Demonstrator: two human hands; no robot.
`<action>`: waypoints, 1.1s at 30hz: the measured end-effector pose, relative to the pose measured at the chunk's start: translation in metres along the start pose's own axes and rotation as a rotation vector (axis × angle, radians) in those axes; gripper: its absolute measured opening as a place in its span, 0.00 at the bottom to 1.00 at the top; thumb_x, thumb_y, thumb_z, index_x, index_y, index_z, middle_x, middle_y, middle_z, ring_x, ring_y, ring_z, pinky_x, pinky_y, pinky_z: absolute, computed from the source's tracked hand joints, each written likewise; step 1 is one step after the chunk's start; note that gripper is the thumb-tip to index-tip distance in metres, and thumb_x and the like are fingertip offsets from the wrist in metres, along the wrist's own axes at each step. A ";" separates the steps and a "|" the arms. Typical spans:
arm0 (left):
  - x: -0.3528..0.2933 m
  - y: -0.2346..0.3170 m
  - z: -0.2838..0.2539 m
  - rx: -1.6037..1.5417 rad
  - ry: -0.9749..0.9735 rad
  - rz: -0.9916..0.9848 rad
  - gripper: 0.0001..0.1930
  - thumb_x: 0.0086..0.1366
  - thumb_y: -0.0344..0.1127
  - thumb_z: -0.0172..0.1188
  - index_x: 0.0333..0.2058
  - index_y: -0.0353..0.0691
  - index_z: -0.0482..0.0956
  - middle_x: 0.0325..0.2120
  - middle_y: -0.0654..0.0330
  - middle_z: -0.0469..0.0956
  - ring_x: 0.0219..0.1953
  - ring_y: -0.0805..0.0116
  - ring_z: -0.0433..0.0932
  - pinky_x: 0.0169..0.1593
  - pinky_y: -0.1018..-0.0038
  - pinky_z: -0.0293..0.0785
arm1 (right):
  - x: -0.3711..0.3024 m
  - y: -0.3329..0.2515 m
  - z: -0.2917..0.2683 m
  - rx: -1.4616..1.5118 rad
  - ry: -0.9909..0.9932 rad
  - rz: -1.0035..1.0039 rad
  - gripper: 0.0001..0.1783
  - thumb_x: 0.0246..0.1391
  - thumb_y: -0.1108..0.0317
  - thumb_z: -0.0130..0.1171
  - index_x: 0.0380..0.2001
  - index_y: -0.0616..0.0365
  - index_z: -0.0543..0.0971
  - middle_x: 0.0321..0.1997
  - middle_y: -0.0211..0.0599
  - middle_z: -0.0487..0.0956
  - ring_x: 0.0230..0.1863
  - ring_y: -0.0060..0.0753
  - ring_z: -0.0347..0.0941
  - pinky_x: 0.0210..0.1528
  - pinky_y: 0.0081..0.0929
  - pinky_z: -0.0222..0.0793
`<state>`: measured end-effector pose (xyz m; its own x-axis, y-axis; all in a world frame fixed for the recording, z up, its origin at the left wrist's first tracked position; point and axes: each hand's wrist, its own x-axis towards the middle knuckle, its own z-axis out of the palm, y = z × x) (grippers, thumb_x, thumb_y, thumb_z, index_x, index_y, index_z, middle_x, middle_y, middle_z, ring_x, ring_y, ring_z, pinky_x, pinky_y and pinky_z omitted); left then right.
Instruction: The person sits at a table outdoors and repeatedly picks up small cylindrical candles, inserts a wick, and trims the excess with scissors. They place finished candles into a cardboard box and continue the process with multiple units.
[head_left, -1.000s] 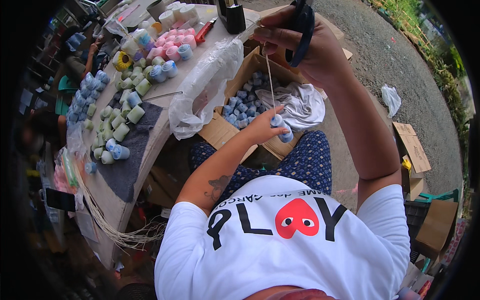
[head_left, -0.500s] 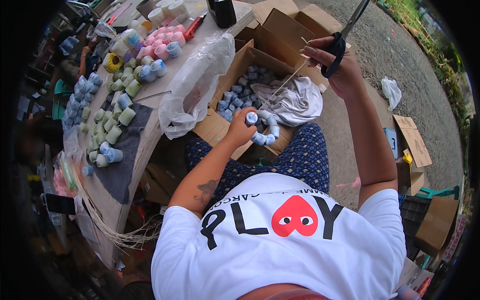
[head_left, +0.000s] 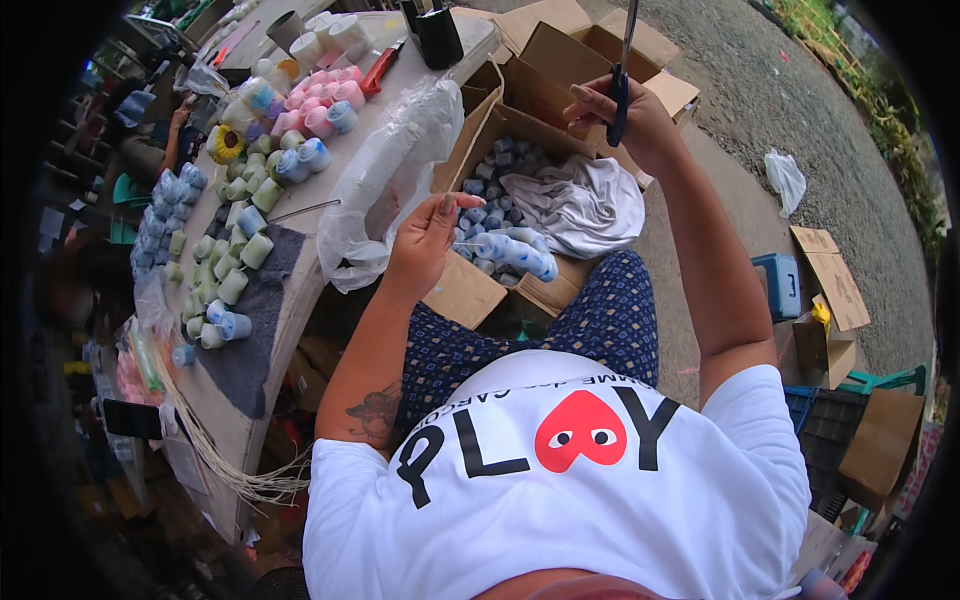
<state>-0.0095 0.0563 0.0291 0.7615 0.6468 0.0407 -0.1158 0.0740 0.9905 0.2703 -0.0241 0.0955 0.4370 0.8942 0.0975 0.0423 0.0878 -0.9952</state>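
Observation:
My left hand (head_left: 428, 240) is pinched closed on a thin pale cord (head_left: 484, 118), which arcs up from the fingers over the box. Beside that hand, a row of short blue-and-white cylinders (head_left: 525, 258), like small candles strung together, curves above the near side of the box. My right hand (head_left: 645, 125), raised at the upper right, grips dark-handled scissors (head_left: 619, 105) with the blades pointing up. More of the same blue-and-white pieces (head_left: 490, 212) lie in the open cardboard box (head_left: 550, 70) between the hands.
A pale cloth (head_left: 580, 205) drapes over the box's right side. On the table (head_left: 385, 85) at left are green, pink and blue pieces, a red-handled tool (head_left: 383, 68) and clear plastic (head_left: 385, 190). Loose cords (head_left: 235, 465) hang off its edge. A blue case (head_left: 778, 287) stands right.
My left hand has moved left and up, off the cylinder it held, and now pinches the cord. The cord has left my right hand's fingers; that hand has come left with the scissors.

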 end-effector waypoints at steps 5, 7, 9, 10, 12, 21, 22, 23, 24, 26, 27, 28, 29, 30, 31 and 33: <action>-0.026 -0.010 -0.022 0.275 0.131 -0.022 0.17 0.70 0.44 0.45 0.40 0.37 0.78 0.23 0.71 0.63 0.26 0.84 0.58 0.31 0.84 0.56 | -0.036 0.191 -0.061 -0.807 0.060 0.419 0.26 0.40 0.48 0.68 0.26 0.64 0.77 0.20 0.40 0.76 0.23 0.34 0.74 0.27 0.30 0.68; -0.040 -0.022 -0.029 0.302 0.162 -0.103 0.17 0.70 0.43 0.46 0.41 0.37 0.78 0.32 0.66 0.74 0.34 0.81 0.66 0.41 0.82 0.63 | -0.052 0.254 -0.061 -0.973 0.120 0.482 0.22 0.41 0.54 0.68 0.29 0.63 0.77 0.27 0.46 0.79 0.31 0.40 0.77 0.33 0.33 0.70; -0.050 -0.032 -0.032 0.358 0.184 -0.071 0.16 0.69 0.42 0.46 0.42 0.38 0.78 0.33 0.66 0.77 0.34 0.82 0.68 0.42 0.83 0.64 | -0.060 0.275 -0.050 -0.945 0.196 0.455 0.23 0.45 0.58 0.64 0.39 0.62 0.74 0.36 0.50 0.78 0.40 0.47 0.75 0.42 0.36 0.69; -0.054 -0.035 -0.032 0.394 0.190 -0.031 0.16 0.70 0.42 0.46 0.42 0.38 0.78 0.31 0.68 0.76 0.33 0.83 0.67 0.41 0.85 0.64 | -0.060 0.280 -0.045 -0.902 0.261 0.442 0.23 0.46 0.60 0.63 0.43 0.62 0.73 0.40 0.52 0.77 0.43 0.49 0.74 0.45 0.35 0.68; -0.059 -0.037 -0.031 0.381 0.195 -0.086 0.16 0.69 0.42 0.46 0.44 0.38 0.78 0.37 0.65 0.77 0.38 0.82 0.68 0.46 0.83 0.63 | -0.057 0.283 -0.047 -0.907 0.232 0.322 0.23 0.48 0.63 0.61 0.47 0.61 0.71 0.46 0.52 0.75 0.49 0.50 0.71 0.51 0.35 0.66; -0.061 -0.050 -0.024 0.223 0.304 -0.146 0.16 0.68 0.41 0.48 0.42 0.36 0.78 0.38 0.61 0.78 0.41 0.76 0.73 0.48 0.80 0.67 | -0.047 0.252 -0.018 -0.832 -0.001 0.055 0.22 0.50 0.62 0.61 0.48 0.59 0.74 0.52 0.48 0.73 0.55 0.47 0.67 0.55 0.34 0.63; -0.061 -0.051 -0.022 0.219 0.300 -0.114 0.16 0.68 0.41 0.48 0.42 0.36 0.79 0.37 0.61 0.78 0.40 0.76 0.73 0.47 0.80 0.67 | -0.047 0.233 -0.001 -0.535 -0.054 0.201 0.22 0.52 0.60 0.59 0.49 0.58 0.74 0.51 0.43 0.74 0.54 0.41 0.68 0.52 0.31 0.64; -0.060 -0.051 -0.021 0.215 0.292 -0.081 0.15 0.68 0.41 0.48 0.41 0.36 0.79 0.37 0.62 0.78 0.40 0.77 0.73 0.46 0.80 0.67 | -0.048 0.208 0.020 -0.236 -0.103 0.342 0.21 0.55 0.59 0.57 0.50 0.57 0.74 0.50 0.37 0.75 0.53 0.35 0.69 0.49 0.29 0.66; -0.060 -0.048 -0.019 0.244 0.244 -0.160 0.15 0.68 0.41 0.48 0.41 0.36 0.79 0.36 0.62 0.78 0.39 0.77 0.73 0.46 0.80 0.67 | -0.054 0.179 0.040 0.000 -0.138 0.381 0.21 0.57 0.58 0.55 0.51 0.55 0.73 0.51 0.34 0.75 0.52 0.30 0.69 0.48 0.27 0.65; -0.057 -0.038 -0.014 0.305 0.136 -0.312 0.15 0.68 0.41 0.48 0.41 0.36 0.79 0.35 0.62 0.78 0.37 0.77 0.72 0.44 0.81 0.67 | -0.066 0.140 0.074 0.423 -0.234 0.388 0.23 0.61 0.56 0.49 0.57 0.52 0.67 0.53 0.30 0.73 0.54 0.25 0.67 0.48 0.28 0.63; -0.057 -0.041 -0.007 0.345 0.131 -0.103 0.15 0.68 0.41 0.49 0.40 0.36 0.79 0.34 0.62 0.78 0.36 0.78 0.72 0.43 0.81 0.67 | -0.070 0.119 0.088 0.615 -0.279 0.385 0.23 0.63 0.59 0.45 0.59 0.52 0.63 0.55 0.31 0.72 0.58 0.28 0.64 0.52 0.30 0.62; -0.057 -0.044 -0.003 0.309 0.114 -0.113 0.15 0.68 0.41 0.49 0.40 0.36 0.79 0.34 0.63 0.78 0.36 0.78 0.72 0.43 0.81 0.67 | -0.070 0.105 0.097 0.691 -0.271 0.369 0.23 0.62 0.58 0.46 0.59 0.53 0.63 0.55 0.31 0.72 0.57 0.28 0.65 0.51 0.30 0.62; -0.056 -0.047 -0.002 0.275 0.100 -0.122 0.15 0.68 0.41 0.49 0.40 0.35 0.79 0.34 0.63 0.78 0.37 0.78 0.72 0.43 0.80 0.67 | -0.070 0.093 0.105 0.768 -0.267 0.352 0.24 0.62 0.58 0.46 0.58 0.54 0.64 0.55 0.31 0.72 0.57 0.28 0.66 0.51 0.30 0.62; -0.056 -0.049 0.000 0.238 0.085 -0.133 0.15 0.68 0.40 0.49 0.40 0.35 0.79 0.34 0.63 0.78 0.37 0.78 0.72 0.44 0.80 0.67 | -0.070 0.083 0.111 0.844 -0.260 0.337 0.24 0.62 0.57 0.47 0.58 0.54 0.64 0.55 0.32 0.72 0.56 0.29 0.66 0.50 0.30 0.63; -0.055 -0.049 0.002 0.247 0.075 -0.116 0.15 0.68 0.40 0.48 0.40 0.35 0.79 0.34 0.63 0.78 0.37 0.78 0.72 0.44 0.80 0.67 | -0.071 0.076 0.116 0.890 -0.196 0.320 0.21 0.62 0.60 0.46 0.56 0.56 0.65 0.48 0.34 0.76 0.50 0.29 0.71 0.49 0.29 0.65; -0.057 -0.055 0.005 0.226 0.046 -0.121 0.15 0.68 0.39 0.48 0.41 0.35 0.79 0.34 0.63 0.78 0.37 0.77 0.72 0.45 0.79 0.67 | -0.072 0.078 0.117 0.858 -0.188 0.244 0.21 0.63 0.61 0.45 0.56 0.57 0.64 0.39 0.33 0.76 0.43 0.28 0.73 0.46 0.27 0.67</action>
<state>-0.0437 0.0117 -0.0273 0.7305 0.6780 -0.0810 0.1239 -0.0149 0.9922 0.1366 -0.0300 0.0107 0.1891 0.9811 -0.0418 -0.7480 0.1163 -0.6534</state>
